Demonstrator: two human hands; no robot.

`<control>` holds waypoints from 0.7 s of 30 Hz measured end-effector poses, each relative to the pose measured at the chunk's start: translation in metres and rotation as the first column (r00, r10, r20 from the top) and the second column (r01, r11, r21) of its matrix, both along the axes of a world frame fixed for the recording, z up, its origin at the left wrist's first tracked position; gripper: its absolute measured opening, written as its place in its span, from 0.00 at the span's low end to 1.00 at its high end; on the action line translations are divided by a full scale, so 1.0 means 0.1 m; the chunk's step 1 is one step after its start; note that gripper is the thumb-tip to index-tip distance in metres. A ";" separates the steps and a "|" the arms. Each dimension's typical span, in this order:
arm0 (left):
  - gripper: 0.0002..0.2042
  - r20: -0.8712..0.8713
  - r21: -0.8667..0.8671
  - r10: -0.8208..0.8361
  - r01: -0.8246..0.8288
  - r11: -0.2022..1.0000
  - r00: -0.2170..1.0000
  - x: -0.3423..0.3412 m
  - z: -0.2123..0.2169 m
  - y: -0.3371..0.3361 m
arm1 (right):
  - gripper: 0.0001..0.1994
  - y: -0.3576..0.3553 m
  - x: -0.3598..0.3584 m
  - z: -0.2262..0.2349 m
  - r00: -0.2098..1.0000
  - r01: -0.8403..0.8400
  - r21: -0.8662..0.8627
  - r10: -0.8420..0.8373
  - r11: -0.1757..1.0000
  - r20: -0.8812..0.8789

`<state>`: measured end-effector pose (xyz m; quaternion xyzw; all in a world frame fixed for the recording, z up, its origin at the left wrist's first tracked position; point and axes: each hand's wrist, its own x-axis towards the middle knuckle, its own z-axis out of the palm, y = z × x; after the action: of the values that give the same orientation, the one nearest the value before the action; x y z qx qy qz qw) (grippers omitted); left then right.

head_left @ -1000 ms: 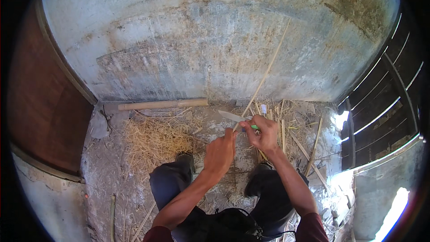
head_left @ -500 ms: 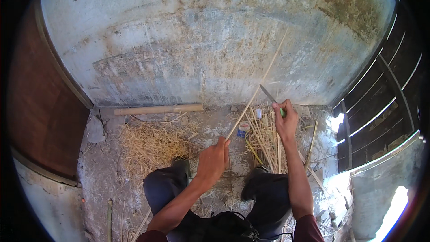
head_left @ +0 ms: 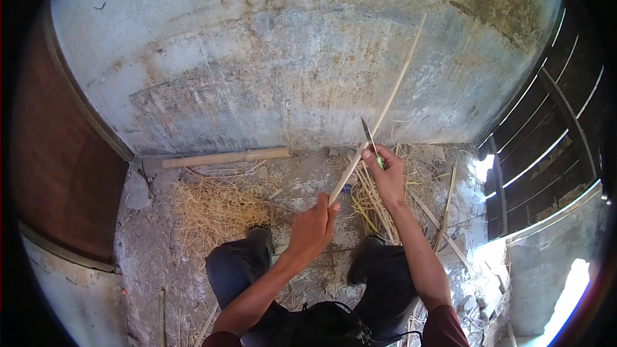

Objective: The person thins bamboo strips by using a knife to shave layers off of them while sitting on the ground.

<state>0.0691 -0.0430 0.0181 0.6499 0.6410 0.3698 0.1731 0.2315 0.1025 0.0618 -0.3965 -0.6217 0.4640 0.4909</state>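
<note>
My left hand (head_left: pixel 312 226) is closed round the near end of a long, pale, slender wooden strip (head_left: pixel 396 93); my right hand (head_left: pixel 387 177) grips a green-handled, grey-bladed knife (head_left: pixel 367 130) crossing it. Step judged: shaving; next stroke calls for steady left hold.

Stained wall (head_left: pixel 257 77) above a littered floor (head_left: pixel 138 250)

A bamboo pole (head_left: pixel 225 157) lies along the foot of the wall, with a heap of straw-like fibres (head_left: pixel 218 209) in front. At left stands a reddish-brown panel (head_left: pixel 71 154), a grey lump (head_left: pixel 137 191) near its inner edge. At right, a dark slatted panel (head_left: pixel 538 135) lets bright light through its gaps. A greenish stick (head_left: pixel 161 318) lies at lower left.
</note>
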 end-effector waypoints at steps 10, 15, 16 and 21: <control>0.14 0.179 0.168 -0.043 0.013 0.986 0.983 -0.05 -0.03 0.10 | 0.08 -0.33 -0.20 -0.08 0.988 -0.083 0.113 0.067 0.990 0.139; 0.15 0.210 0.114 -0.006 -0.019 0.993 0.978 -0.10 -0.18 0.16 | 0.15 -0.48 -0.22 -0.02 0.956 -0.105 0.262 0.025 0.959 0.291; 0.16 0.263 0.091 -0.013 -0.011 0.996 0.965 -0.12 -0.13 0.15 | 0.16 -0.49 -0.21 -0.01 0.949 -0.097 0.315 -0.008 0.944 0.316; 0.17 0.440 0.044 0.015 -0.038 0.998 0.898 -0.12 0.15 0.10 | 0.15 -0.48 -0.15 -0.01 0.946 -0.052 0.513 -0.122 0.857 0.300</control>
<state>0.0567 -0.0330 0.0331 0.5452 0.5844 0.5256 0.2913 0.2166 0.0545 0.0613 -0.3327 -0.7870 0.2012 0.4790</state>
